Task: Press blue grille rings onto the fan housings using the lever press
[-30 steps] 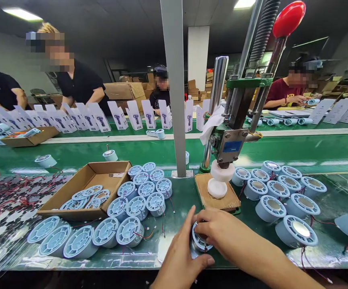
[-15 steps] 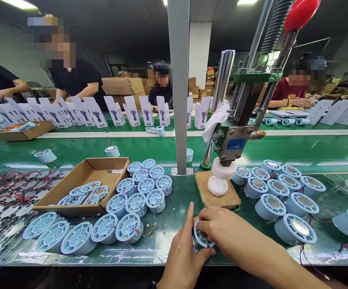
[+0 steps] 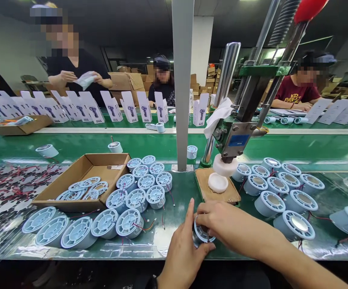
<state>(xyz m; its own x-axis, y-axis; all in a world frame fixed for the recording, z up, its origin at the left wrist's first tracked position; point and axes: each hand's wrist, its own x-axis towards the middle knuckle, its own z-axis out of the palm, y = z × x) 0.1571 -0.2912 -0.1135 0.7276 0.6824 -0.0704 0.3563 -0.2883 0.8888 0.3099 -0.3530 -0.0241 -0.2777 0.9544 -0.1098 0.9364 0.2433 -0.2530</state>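
Near the front edge of the bench, a round light-blue housing [image 3: 203, 233] is partly hidden between my hands. My left hand [image 3: 182, 249] curves round its left side, thumb at the front edge and index finger stretched forward. From the right, my right hand [image 3: 218, 220] reaches over its top, fingers bent down onto the rim and centre. Just beyond my hands is the hand press with its white upper pad [image 3: 224, 165] raised above a white round cup [image 3: 217, 183]. Blue housings with open ribs [image 3: 128, 223] stand to the left; housings with metal discs [image 3: 299, 223] stand to the right.
A cardboard box [image 3: 53, 204] with blue rings lies left. A grey post [image 3: 183, 88] rises at the centre. Flat parts with red wires [image 3: 8, 200] cover the far left. Across the bench are white cartons [image 3: 110, 108] and several people, one [image 3: 74, 72] holding a pale bag.
The view has shifted slightly. My hands keep nearly the same grip on the housing. Across the bench, the person at the left has raised both hands, now with a pale bag.
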